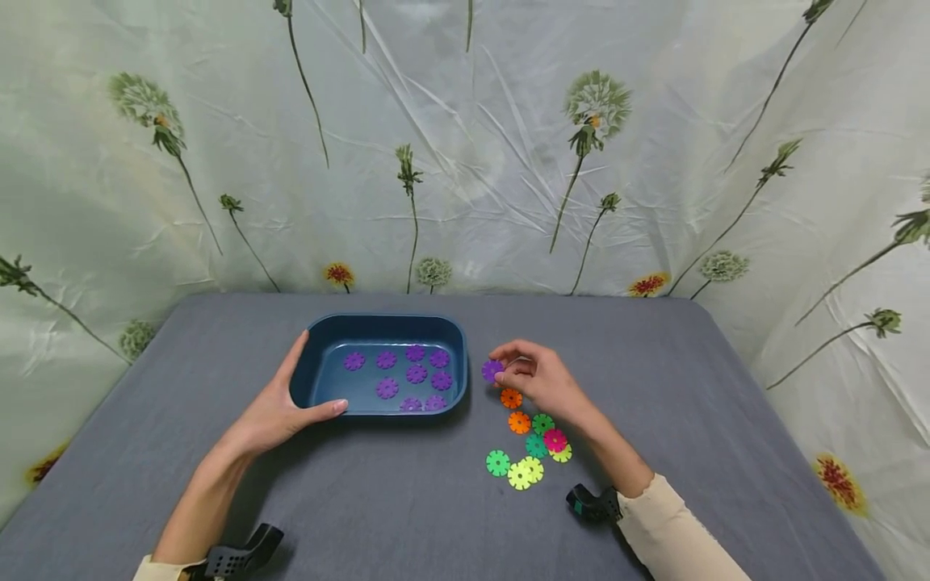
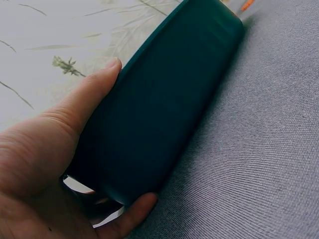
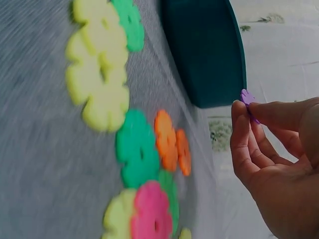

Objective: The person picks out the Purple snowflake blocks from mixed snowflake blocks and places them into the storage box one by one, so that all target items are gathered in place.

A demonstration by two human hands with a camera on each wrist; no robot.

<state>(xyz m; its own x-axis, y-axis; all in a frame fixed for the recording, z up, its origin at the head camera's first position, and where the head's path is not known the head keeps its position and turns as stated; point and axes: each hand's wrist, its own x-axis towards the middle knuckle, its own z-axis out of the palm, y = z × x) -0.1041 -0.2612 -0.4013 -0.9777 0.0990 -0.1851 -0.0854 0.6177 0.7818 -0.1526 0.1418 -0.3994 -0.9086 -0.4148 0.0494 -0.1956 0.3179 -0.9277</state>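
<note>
A purple flower-shaped disc [image 1: 492, 370] is pinched between the thumb and fingertips of my right hand [image 1: 541, 379], just right of the blue basin [image 1: 378, 415]. In the right wrist view the same purple disc [image 3: 247, 98] shows edge-on at the fingertips of the right hand [image 3: 279, 144]. My left hand [image 1: 279, 411] grips the basin's left end, thumb over the front rim. From the left wrist the thumb of the left hand [image 2: 55, 144] lies along the basin's dark wall [image 2: 154, 104], with a finger low at its base. Several purple discs [image 1: 387, 388] lie spread inside the basin.
Right of the basin, loose discs lie on the grey cloth [image 1: 407, 500]: orange ones [image 1: 519, 422], green ones [image 1: 497, 462], yellow ones [image 1: 519, 476] and a pink one [image 1: 555, 440]. Some overlap. A flower-printed curtain [image 1: 479, 194] hangs behind the table.
</note>
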